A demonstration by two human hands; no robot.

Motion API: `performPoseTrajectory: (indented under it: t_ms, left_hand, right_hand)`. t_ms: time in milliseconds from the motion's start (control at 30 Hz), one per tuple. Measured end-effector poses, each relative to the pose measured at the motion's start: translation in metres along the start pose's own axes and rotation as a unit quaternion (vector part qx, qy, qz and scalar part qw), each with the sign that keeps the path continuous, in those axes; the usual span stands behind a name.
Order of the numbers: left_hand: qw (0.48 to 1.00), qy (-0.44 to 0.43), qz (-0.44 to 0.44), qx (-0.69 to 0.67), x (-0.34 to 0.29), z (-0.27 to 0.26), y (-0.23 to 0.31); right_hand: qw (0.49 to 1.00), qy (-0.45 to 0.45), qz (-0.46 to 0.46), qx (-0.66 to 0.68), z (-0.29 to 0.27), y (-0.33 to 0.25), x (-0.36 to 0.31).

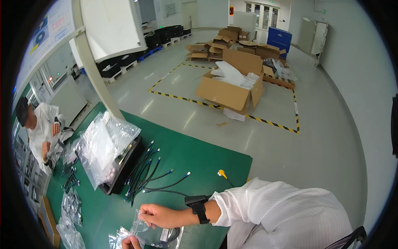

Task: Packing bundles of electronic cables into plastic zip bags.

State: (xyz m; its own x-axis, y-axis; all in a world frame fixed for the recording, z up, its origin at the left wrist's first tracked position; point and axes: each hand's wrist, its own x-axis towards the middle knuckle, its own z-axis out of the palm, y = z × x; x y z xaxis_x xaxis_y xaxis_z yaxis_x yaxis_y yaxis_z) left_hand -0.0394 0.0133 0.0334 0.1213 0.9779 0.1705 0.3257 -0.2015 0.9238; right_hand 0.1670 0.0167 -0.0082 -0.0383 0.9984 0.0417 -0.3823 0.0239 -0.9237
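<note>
At the green table's near edge, my right hand (pixel 159 215) pinches a piece of clear plastic bag (pixel 139 228) between thumb and fingers. My left hand (pixel 132 243) shows only in part at the bottom edge, its fingers closed against the same crinkled plastic. Beneath my right hand lies a clear bag (pixel 169 237) with a coiled black cable and a pale label inside. Beyond my hands, several black cables (pixel 145 176) with metal ring ends are fanned out on the table.
A black bin (pixel 124 166) heaped with plastic bags (pixel 105 145) stands left of the cables. A yellow-ended lead (pixel 222 172) lies near the table's right corner. More bagged parts (pixel 71 207) rest at left, beside a co-worker (pixel 41 124). Cardboard boxes (pixel 224 92) stand on the floor.
</note>
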Motion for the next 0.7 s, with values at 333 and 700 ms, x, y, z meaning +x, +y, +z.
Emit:
performPoseTrajectory:
  t_ms: [333,700]
  left_hand:
    - [0.999,0.005,0.007,-0.042,0.003,-0.003,-0.022]
    - [0.999,-0.023,0.015,-0.037,-0.002,-0.004,-0.004]
  right_hand:
    - [0.999,0.002,0.044,0.024,0.007,-0.005,-0.002]
    - [0.994,-0.021,0.108,-0.014,0.005,-0.016,-0.007]
